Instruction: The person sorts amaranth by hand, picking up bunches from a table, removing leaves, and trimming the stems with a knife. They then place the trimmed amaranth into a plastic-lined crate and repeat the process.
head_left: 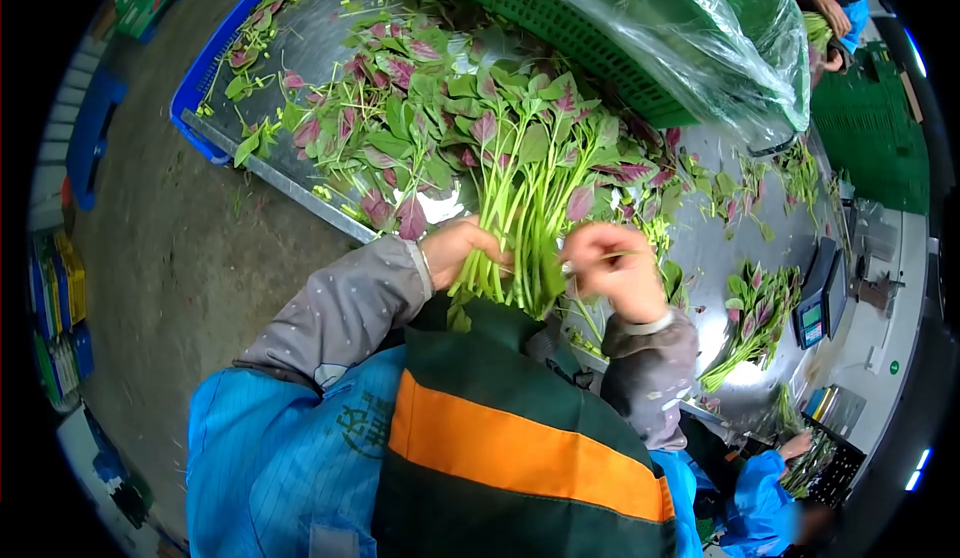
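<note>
A thick bunch of amaranth (525,198), with pale green stems and green-and-purple leaves, stands in front of my chest, leaves pointing away from me. My left hand (462,250) is closed around the stems near their lower ends, on the left side. Just right of the bunch, my right hand (615,270) is closed with fingers bent and slightly blurred. A thin pale strand shows at its fingers; whether it is a stem or something else I cannot make out. Loose amaranth leaves (400,118) lie heaped on the metal table (330,203) behind the bunch.
A green crate (570,28) lined with clear plastic film (690,48) stands at the back. A blue tray edge (200,88) is at the left. To the right lie another amaranth bunch (755,313) and a scale with display (812,323). Other people's hands (830,13) appear at the right.
</note>
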Demonstrator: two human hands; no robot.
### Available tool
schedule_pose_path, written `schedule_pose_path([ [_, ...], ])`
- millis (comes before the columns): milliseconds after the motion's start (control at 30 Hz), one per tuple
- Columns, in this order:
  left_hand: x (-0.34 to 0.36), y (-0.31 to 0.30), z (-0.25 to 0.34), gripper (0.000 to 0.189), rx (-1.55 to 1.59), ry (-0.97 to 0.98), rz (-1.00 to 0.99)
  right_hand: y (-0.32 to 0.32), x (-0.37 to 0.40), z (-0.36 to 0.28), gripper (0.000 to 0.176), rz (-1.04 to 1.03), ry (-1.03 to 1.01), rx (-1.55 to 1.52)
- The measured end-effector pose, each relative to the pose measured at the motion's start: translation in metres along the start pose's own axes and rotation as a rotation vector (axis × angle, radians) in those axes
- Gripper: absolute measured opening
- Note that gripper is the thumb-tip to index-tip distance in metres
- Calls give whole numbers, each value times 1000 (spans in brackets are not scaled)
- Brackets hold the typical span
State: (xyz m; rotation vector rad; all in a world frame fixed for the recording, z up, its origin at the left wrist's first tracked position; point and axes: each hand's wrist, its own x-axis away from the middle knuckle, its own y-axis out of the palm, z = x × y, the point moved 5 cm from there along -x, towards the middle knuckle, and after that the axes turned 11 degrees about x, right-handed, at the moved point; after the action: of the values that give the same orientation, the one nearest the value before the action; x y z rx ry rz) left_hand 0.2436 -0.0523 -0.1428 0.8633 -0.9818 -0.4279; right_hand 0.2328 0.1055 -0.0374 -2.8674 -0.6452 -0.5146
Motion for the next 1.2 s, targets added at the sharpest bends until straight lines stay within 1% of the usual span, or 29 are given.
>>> schedule_pose_path([
  [67,1,2,-2,62,95,-16,6,-37,1,1,10,309,-94,-299],
  [100,2,3,0,67,20,-25,46,-40,-2,5,10,385,-82,-123],
  [133,0,4,0,67,2,-7,29,-41,-5,9,10,462,-71,54],
  [167,-2,3,0,66,-14,11,12,-39,-10,23,11,402,-7,239],
  [200,-4,1,-1,66,-29,29,-4,-25,-17,24,12,348,-56,278],
  [267,-10,-7,-4,63,-29,27,-41,-4,-24,24,19,207,-22,425],
  [333,-9,-7,-3,58,-19,28,-53,5,-29,26,30,209,92,561],
  [367,-6,-6,-3,51,-27,37,-13,9,-31,20,35,275,16,740],
  [400,0,2,0,45,-35,46,25,16,-32,13,36,314,-98,809],
  [433,4,7,2,38,-44,55,61,21,-33,14,36,266,-109,829],
  [467,5,8,3,38,-51,50,64,24,-33,16,35,217,-120,849],
  [500,6,8,4,38,-56,46,67,26,-30,12,35,137,-20,825],
  [567,4,3,3,37,-68,48,54,25,-26,5,34,14,-20,835],
  [600,2,1,2,40,-50,33,38,26,-24,5,34,-46,-20,839],
  [667,-2,0,-1,47,-18,1,3,28,-21,6,31,-52,-50,880],
  [733,-1,1,-1,50,-51,14,28,32,-21,9,29,-63,-114,935],
  [867,-2,-2,-2,56,-63,7,22,28,-25,23,26,-162,-41,804],
  [900,-3,-3,-2,57,-51,12,18,29,-23,21,20,-214,-115,796],
  [1000,-2,-1,-1,60,-9,18,20,15,6,0,19,-441,104,113],
  [1033,3,6,3,62,10,14,29,-13,10,17,27,-192,-146,-294],
  [1067,7,9,3,63,32,10,39,-41,14,29,36,15,-211,-581],
  [1100,4,6,0,68,58,-29,-3,-70,21,41,45,208,-331,-831],
  [1133,2,2,-4,68,44,-26,-3,-86,20,42,57,348,-273,-963],
  [1167,-2,-3,-7,69,27,-24,-5,-91,22,55,61,610,-104,-363],
  [1200,-4,-4,-7,70,9,-17,-6,-95,23,64,66,822,65,254],
])
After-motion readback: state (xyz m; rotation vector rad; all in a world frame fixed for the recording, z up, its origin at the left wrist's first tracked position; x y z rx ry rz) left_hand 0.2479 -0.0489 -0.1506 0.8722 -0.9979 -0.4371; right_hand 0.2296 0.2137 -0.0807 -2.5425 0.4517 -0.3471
